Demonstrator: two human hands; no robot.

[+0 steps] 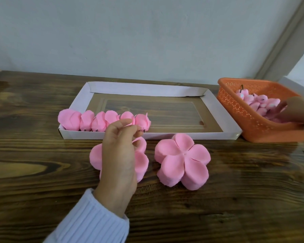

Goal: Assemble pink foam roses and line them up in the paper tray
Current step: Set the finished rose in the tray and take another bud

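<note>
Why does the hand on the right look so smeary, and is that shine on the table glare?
Head view: the right hand in the orange basket is smeared, probably motion blur at the frame's edge; the left hand and the roses in the paper tray are sharper. Head view: the wooden table shows a pale sheen at right, soft reflected light, not harsh glare.

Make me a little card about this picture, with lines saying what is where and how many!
Tray: white paper tray on brown wooden table
Roses: six pink foam roses, one row at the tray's near-left edge
Petals: left petal stack and right petal stack, pink foam, in front of the tray
Basket: orange plastic basket holding pink foam buds
Left hand: pinches a petal of the left petal stack
Right hand: in the basket at the buds; grip blurred
</note>
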